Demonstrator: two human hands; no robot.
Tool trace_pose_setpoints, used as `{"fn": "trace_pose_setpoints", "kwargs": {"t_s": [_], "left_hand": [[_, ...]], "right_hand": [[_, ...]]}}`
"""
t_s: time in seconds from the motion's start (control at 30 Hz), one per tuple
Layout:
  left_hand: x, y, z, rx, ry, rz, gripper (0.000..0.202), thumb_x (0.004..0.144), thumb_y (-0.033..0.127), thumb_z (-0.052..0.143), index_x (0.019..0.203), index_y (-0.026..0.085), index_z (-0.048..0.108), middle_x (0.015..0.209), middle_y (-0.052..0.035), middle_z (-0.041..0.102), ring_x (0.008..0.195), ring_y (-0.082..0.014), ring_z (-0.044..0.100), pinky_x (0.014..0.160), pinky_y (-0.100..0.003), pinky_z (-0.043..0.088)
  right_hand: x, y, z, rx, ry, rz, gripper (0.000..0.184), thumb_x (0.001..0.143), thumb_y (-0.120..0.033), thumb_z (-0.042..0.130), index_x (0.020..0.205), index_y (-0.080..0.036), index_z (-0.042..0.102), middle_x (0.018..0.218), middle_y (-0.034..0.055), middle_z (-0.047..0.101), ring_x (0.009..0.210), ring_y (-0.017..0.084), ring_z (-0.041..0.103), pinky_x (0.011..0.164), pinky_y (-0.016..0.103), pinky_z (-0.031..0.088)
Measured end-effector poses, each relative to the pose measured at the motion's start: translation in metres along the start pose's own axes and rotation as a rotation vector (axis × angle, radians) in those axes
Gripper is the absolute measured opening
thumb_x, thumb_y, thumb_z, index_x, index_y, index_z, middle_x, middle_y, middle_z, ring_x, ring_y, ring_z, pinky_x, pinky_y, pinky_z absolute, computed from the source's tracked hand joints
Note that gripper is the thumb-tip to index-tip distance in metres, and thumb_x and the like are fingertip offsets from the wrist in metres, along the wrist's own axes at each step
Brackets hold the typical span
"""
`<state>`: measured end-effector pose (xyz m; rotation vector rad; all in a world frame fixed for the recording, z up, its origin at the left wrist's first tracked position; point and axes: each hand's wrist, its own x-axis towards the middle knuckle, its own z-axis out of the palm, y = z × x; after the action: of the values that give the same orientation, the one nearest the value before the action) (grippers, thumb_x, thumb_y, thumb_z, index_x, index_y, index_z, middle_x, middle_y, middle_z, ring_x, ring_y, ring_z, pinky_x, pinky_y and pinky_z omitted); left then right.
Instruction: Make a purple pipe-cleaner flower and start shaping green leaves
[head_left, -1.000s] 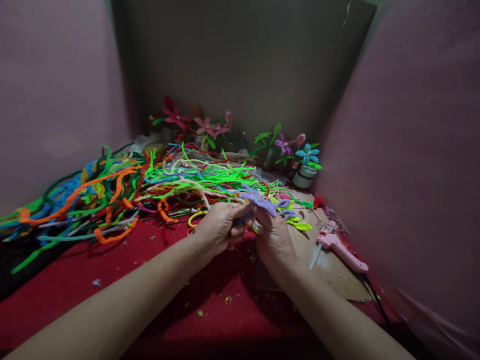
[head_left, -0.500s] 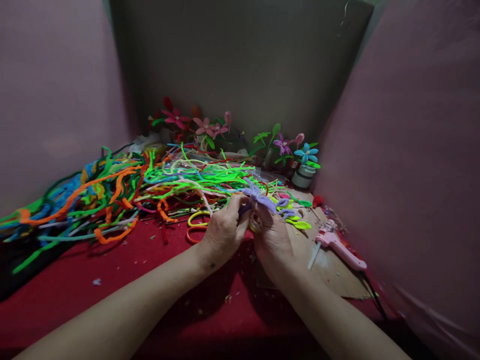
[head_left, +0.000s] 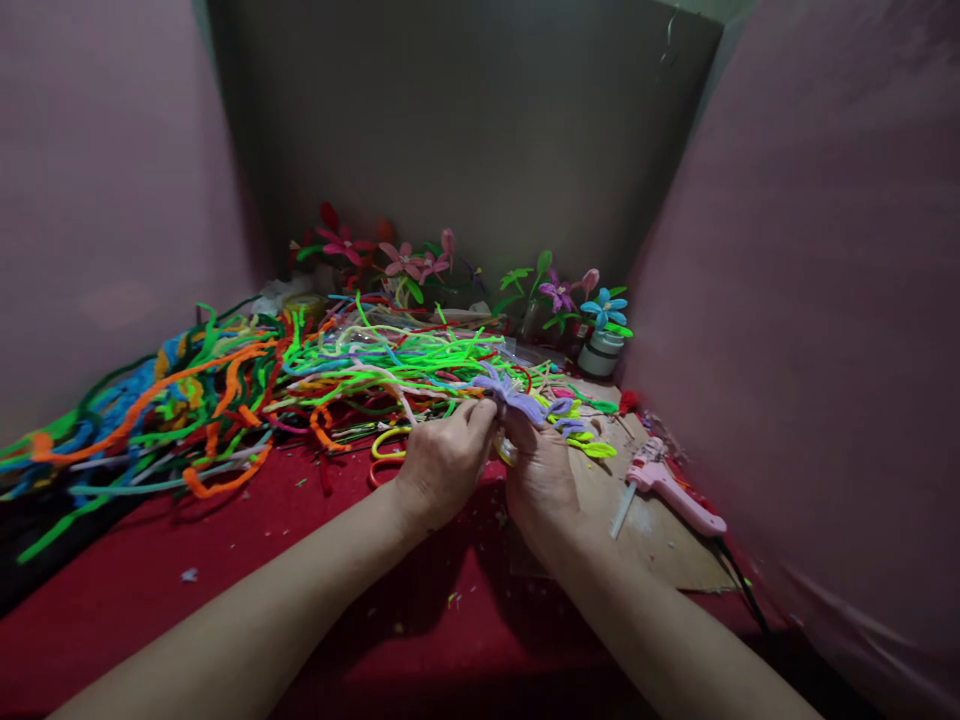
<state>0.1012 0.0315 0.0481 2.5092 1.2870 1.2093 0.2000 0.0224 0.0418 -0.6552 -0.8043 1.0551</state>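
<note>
Between my two hands is a purple pipe-cleaner flower (head_left: 517, 399), its petals pointing up and to the right. My left hand (head_left: 451, 449) is closed, thumb and fingertips pinching at the flower's left side. From the right, my right hand (head_left: 545, 478) grips it low down, with its fingers partly hidden behind the petals. Just left of my left hand lie scissors (head_left: 384, 455) with yellow and orange-red handles, their blades covered. Purple and yellow-green pipe-cleaner pieces (head_left: 598, 449) lie just beyond my right hand.
A big heap of coloured pipe cleaners (head_left: 225, 385) spreads over the red cloth (head_left: 247, 600) on the left and middle. A pink glue gun (head_left: 675, 490) rests on a cardboard sheet (head_left: 660, 550) at right. Finished flowers stand along the back, one blue in a small jar (head_left: 600, 352).
My left fingertips have moved up against the base of the petals, and the petals have tilted a little. The whole view has shifted slightly.
</note>
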Motion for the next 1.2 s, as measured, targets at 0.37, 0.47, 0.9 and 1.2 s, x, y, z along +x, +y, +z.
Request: {"fn": "trace_pose_setpoints", "kwargs": {"t_s": [0.37,0.47,0.9,1.2], "left_hand": [[0.003,0.01,-0.02,-0.59,0.083,-0.216,0.009,0.08,0.023,0.054,0.083,0.02,0.062,0.064,0.0011,0.056,0.055,-0.0117,0.048,0.056,-0.021,0.035],[0.005,0.02,-0.026,-0.875,0.041,-0.379,0.008,0.077,0.025,0.058,0.077,0.018,0.061,0.05,0.005,0.046,0.044,-0.0079,0.036,0.044,-0.019,0.029],[0.011,0.003,-0.023,-1.486,-0.245,-0.542,0.017,0.072,0.025,0.068,0.067,0.013,0.056,0.051,0.0043,0.05,0.033,-0.0004,0.031,0.035,-0.014,0.024],[0.018,-0.017,-0.027,-1.488,-0.508,-0.559,0.024,0.065,0.029,0.073,0.064,0.012,0.057,0.048,0.0029,0.052,0.029,-0.0004,0.028,0.029,-0.014,0.022]], "right_hand": [[0.002,-0.011,0.0,-0.007,-0.156,0.017,0.012,0.072,-0.022,0.066,0.083,-0.023,0.071,0.08,-0.0017,0.068,0.075,0.014,0.058,0.075,0.029,0.044],[0.004,-0.016,-0.002,-0.004,-0.209,0.021,0.013,0.07,-0.026,0.069,0.082,-0.023,0.071,0.086,-0.0004,0.069,0.082,0.016,0.059,0.08,0.031,0.043],[0.008,-0.019,-0.002,0.118,-0.323,0.203,0.012,0.065,-0.025,0.071,0.076,-0.02,0.071,0.067,-0.001,0.067,0.069,0.015,0.058,0.075,0.029,0.045],[0.011,-0.015,-0.01,0.038,-0.372,0.153,0.011,0.066,-0.026,0.072,0.074,-0.019,0.071,0.071,-0.0008,0.069,0.067,0.014,0.059,0.068,0.028,0.043]]}}
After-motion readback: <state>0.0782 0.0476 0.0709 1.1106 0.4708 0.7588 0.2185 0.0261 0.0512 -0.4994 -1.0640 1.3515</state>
